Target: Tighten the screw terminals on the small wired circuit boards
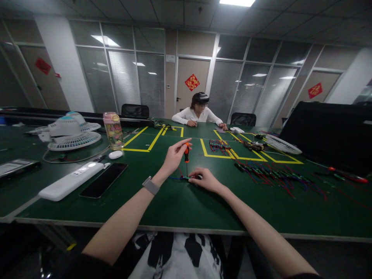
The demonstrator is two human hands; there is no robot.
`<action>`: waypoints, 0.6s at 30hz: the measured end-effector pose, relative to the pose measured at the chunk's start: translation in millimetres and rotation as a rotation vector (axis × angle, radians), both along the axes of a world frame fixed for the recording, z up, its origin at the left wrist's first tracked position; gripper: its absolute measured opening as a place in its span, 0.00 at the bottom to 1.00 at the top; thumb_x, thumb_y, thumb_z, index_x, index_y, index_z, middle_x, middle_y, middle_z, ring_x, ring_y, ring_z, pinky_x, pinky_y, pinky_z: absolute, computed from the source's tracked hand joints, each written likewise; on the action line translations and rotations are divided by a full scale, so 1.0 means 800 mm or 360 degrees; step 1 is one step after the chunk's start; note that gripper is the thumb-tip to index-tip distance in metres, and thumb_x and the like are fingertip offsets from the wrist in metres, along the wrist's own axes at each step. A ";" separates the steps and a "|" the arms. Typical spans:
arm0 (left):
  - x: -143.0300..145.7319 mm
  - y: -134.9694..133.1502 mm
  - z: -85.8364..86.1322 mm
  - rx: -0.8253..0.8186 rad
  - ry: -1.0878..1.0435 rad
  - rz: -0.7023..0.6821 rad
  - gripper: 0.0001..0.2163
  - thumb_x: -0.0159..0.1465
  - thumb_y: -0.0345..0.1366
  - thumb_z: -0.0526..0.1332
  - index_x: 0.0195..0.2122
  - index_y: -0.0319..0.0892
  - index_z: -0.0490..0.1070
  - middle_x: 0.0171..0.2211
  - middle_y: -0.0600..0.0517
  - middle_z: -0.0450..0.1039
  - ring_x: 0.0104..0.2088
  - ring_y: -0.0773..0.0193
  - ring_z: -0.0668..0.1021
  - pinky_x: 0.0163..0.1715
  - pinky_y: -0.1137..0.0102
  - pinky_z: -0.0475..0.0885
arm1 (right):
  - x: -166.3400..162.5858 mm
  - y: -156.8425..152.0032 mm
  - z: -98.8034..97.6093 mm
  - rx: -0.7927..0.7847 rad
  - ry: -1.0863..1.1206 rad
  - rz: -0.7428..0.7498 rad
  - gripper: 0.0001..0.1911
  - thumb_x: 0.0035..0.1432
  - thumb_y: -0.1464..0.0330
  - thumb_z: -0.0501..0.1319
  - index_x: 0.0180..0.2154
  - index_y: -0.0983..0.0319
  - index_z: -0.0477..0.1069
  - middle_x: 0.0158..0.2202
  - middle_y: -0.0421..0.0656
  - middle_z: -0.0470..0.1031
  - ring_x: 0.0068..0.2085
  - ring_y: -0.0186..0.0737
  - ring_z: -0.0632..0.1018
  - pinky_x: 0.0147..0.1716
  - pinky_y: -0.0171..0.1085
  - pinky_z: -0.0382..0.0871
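My left hand [173,155] clamps an upright screwdriver [186,158]. My right hand [207,180] touches the circuit board [185,178]; whether it pinches, I can't tell.

1 screwdriver stands up on 1 small green board.
The screwdriver [186,158] has a fat orange and black handle and a thin metal stick. It is almost straight up, tip down, and the left grip [178,153] holds it by the top of the handle. Its tip meets the board [185,178], but the spot is too small to see well. The board lies flat on the green bench [203,209]. Blue wires [174,178] poke out to the left, and a red wire [180,171] sticks up beside them. The right grip [205,179] has its fingertips at the board's right end.
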State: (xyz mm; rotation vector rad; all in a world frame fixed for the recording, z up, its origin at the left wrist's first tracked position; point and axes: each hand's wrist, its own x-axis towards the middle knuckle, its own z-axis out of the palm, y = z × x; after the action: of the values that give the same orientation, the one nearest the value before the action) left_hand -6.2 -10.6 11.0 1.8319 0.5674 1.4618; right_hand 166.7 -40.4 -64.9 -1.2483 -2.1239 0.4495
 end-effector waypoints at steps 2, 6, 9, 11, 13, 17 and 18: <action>0.000 0.000 -0.001 0.0050 0.0005 0.0097 0.14 0.60 0.39 0.58 0.45 0.41 0.72 0.37 0.49 0.72 0.36 0.65 0.75 0.39 0.70 0.70 | 0.000 0.000 -0.001 0.0000 0.0001 -0.0002 0.11 0.51 0.64 0.63 0.35 0.63 0.77 0.29 0.42 0.72 0.29 0.34 0.71 0.31 0.33 0.65; -0.001 0.002 -0.002 0.0128 0.0041 0.0205 0.12 0.59 0.39 0.58 0.42 0.43 0.74 0.42 0.48 0.69 0.42 0.64 0.74 0.41 0.71 0.69 | 0.000 0.000 -0.001 -0.0005 0.0006 0.0001 0.11 0.51 0.64 0.63 0.35 0.63 0.77 0.30 0.43 0.72 0.30 0.35 0.72 0.32 0.33 0.65; 0.000 0.003 -0.002 0.0025 0.0022 0.0025 0.15 0.63 0.38 0.53 0.48 0.43 0.71 0.43 0.48 0.71 0.42 0.64 0.75 0.43 0.69 0.69 | 0.000 -0.001 0.000 0.0000 0.0003 0.0002 0.11 0.51 0.64 0.63 0.35 0.63 0.77 0.29 0.42 0.72 0.30 0.35 0.72 0.31 0.33 0.65; 0.001 0.003 -0.002 -0.0021 -0.0002 -0.0044 0.16 0.63 0.38 0.53 0.49 0.42 0.70 0.40 0.48 0.73 0.38 0.65 0.76 0.41 0.68 0.70 | 0.000 -0.001 0.001 0.0008 -0.0011 0.0001 0.10 0.52 0.64 0.63 0.35 0.63 0.77 0.29 0.42 0.72 0.30 0.35 0.71 0.32 0.33 0.65; 0.001 0.002 -0.003 0.0028 0.0015 0.0053 0.15 0.61 0.39 0.56 0.47 0.41 0.71 0.37 0.49 0.73 0.35 0.66 0.76 0.38 0.70 0.70 | 0.000 -0.002 0.002 0.0013 -0.0018 -0.0005 0.10 0.52 0.65 0.63 0.35 0.63 0.77 0.29 0.42 0.73 0.30 0.35 0.72 0.32 0.33 0.64; -0.001 -0.001 -0.003 0.0262 0.0112 0.0413 0.12 0.58 0.40 0.60 0.40 0.44 0.75 0.38 0.50 0.67 0.37 0.67 0.73 0.37 0.72 0.70 | -0.001 -0.002 0.003 0.0001 -0.0020 -0.0015 0.10 0.52 0.65 0.62 0.35 0.63 0.77 0.28 0.42 0.73 0.29 0.34 0.72 0.31 0.33 0.64; -0.001 -0.002 -0.003 0.0284 0.0124 0.0447 0.11 0.58 0.40 0.59 0.41 0.44 0.75 0.39 0.50 0.66 0.38 0.66 0.73 0.39 0.72 0.70 | -0.001 -0.002 0.003 -0.0004 -0.0019 -0.0016 0.10 0.52 0.65 0.62 0.35 0.63 0.77 0.28 0.42 0.73 0.29 0.34 0.71 0.30 0.33 0.64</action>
State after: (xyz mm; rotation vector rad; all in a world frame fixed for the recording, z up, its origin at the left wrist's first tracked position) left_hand -7.4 -11.8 8.6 2.0172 0.7802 1.6760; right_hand 165.9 -42.3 -62.4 -1.2652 -2.1267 0.4414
